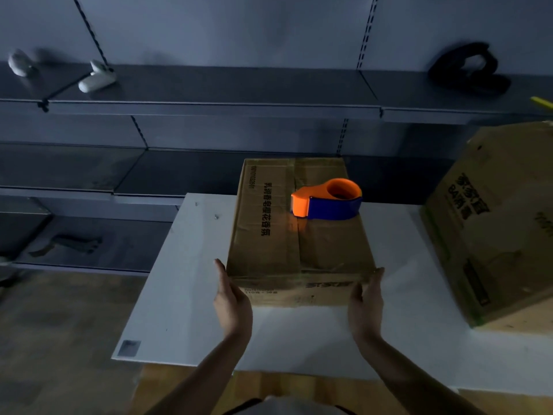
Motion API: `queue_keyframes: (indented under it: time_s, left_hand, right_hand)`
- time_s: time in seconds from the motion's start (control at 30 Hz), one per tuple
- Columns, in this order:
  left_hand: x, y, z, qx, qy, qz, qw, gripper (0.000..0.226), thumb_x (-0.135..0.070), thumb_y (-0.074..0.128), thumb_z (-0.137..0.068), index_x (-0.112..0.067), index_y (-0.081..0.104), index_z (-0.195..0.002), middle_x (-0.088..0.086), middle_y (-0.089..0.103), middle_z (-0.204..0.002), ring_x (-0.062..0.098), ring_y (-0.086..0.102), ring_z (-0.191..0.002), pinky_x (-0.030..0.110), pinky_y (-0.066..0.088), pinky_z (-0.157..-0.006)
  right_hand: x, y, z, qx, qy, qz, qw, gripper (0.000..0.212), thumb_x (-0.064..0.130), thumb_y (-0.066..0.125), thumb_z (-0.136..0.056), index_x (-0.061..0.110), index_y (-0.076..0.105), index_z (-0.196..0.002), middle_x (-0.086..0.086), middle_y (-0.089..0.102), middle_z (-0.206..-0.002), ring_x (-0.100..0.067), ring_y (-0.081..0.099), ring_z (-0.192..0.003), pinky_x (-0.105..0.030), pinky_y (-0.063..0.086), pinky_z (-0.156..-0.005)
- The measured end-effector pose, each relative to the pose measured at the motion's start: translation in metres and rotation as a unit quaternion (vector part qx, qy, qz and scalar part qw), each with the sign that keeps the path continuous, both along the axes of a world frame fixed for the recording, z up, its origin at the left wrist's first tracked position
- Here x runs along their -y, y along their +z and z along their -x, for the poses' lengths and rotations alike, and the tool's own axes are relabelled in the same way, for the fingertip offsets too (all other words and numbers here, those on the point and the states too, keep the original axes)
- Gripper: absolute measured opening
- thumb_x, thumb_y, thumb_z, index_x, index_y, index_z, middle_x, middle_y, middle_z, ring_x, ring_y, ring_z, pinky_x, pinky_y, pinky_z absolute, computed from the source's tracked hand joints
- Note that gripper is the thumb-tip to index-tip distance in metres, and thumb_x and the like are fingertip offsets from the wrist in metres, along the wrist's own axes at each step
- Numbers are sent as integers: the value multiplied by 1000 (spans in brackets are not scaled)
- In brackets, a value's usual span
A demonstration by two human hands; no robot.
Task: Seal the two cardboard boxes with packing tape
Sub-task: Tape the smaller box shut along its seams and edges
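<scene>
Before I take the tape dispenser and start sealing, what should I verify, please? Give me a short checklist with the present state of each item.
1. The tape dispenser lies on top of the near box, free to take: ok.
2. Top flaps of that box closed flat: ok.
3. The left hand and the right hand press flat on its near corners: ok.
4. Tape roll loaded in the dispenser: cannot tell.
5. Centre seam already taped: cannot tell.
6. The second box, at the right, flaps closed: cannot tell.
</scene>
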State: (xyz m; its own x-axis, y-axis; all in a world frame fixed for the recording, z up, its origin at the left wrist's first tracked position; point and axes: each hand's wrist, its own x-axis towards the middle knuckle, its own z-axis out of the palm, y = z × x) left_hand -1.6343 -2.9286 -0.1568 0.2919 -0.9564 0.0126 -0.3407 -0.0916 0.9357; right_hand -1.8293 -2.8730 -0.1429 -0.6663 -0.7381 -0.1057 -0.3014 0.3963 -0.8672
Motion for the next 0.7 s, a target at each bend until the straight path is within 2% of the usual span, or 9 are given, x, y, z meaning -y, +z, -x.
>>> queue_keyframes:
  time_s: [0.07,0.1,0.17,0.3,0.47,0.53,0.6,0.63,0.7]
  left_hand:
    - [-4,2,7,20,1,-14,1000,57,-2,28,-99,-13,6,-150,12,32,-148,24,51,-119,26,42,-92]
    - [-6,2,11,15,-9,-16,1000,61,-2,29,-99,-16,-1,-150,9,19,-154,27,33,-136,32,32,-107]
    - [-8,1,16,8,-21,-8,1000,71,2,30,-97,-22,-14,-148,-1,-3,-157,22,6,-145,39,20,-115]
    - [-8,-6,11,-2,-31,6,999,72,5,27,-97,-24,-17,-146,-3,-10,-156,17,-3,-144,26,8,-113]
    - [-5,-7,11,19,-49,26,998,80,9,30,-95,-31,-21,-141,-8,-15,-153,11,-5,-142,20,2,-110]
    - [-2,-6,9,15,-68,28,997,75,6,30,-96,-28,-17,-144,0,-8,-157,13,2,-143,33,8,-117]
    - [-1,-3,-1,52,-88,47,994,66,4,29,-96,-18,-4,-149,13,14,-155,27,25,-139,45,25,-114]
    - [-1,-2,-9,77,-102,70,989,61,2,29,-96,-16,3,-148,13,22,-152,27,35,-133,41,31,-111]
    - [-1,0,-25,123,-138,132,974,54,-3,29,-95,-15,14,-145,6,32,-143,14,47,-122,28,31,-103]
  right_hand:
    - [4,0,-7,65,-25,19,997,69,-1,34,-96,15,-6,-149,-16,46,-137,-29,54,-107,-40,49,-89]
    - [7,0,-12,94,-35,42,994,72,-4,34,-95,17,-8,-149,-10,33,-148,-28,43,-126,-43,39,-105]
    - [13,5,-21,151,-71,83,982,73,-1,35,-95,23,-9,-149,-2,19,-154,-25,27,-138,-44,25,-114]
    - [15,14,-26,230,-107,117,960,63,3,32,-99,29,6,-150,5,36,-133,-19,44,-113,-28,34,-96]
    - [17,2,-21,273,-67,127,951,67,2,39,-96,44,14,-142,-2,46,-135,-24,53,-111,-48,43,-99]
    - [14,3,-21,280,-44,126,951,59,4,43,-95,38,23,-140,-3,52,-126,-23,56,-105,-50,45,-96]
    - [7,3,-12,230,-62,108,965,32,8,44,-96,19,45,-126,-2,57,-111,-20,57,-98,-42,47,-92]
    - [3,4,-3,172,-81,92,977,19,9,45,-96,15,53,-111,-3,58,-105,-20,57,-97,-38,46,-88]
    - [-4,1,20,-7,-84,68,994,20,9,50,-93,10,63,-108,-11,60,-107,-22,57,-99,-35,47,-83]
